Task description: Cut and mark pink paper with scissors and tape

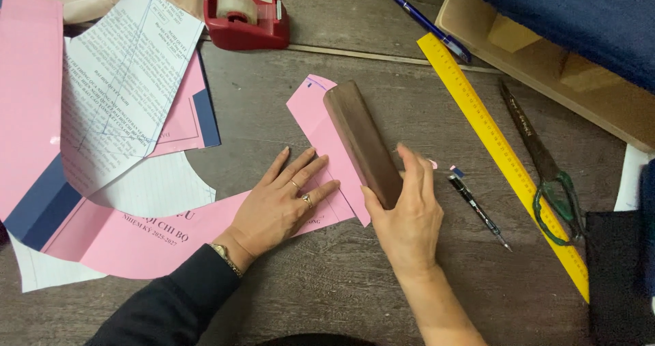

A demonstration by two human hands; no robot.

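A long dark brown wooden block [360, 140] lies slantwise on a pink sheet of paper [315, 117] with a folded strip. My right hand [408, 213] grips the block's near end. My left hand [283, 199], with rings and a wristwatch, lies flat with fingers spread on the pink paper just left of the block, pressing it onto the dark wooden table [341, 284].
A black pen [477, 211] lies right of my right hand. Beyond it are a yellow ruler [501, 155] and dark scissors with green handles [542, 165]. A red tape dispenser [245, 20], a blue pen [426, 22], printed white paper [123, 80] and a wooden box [546, 73] lie around.
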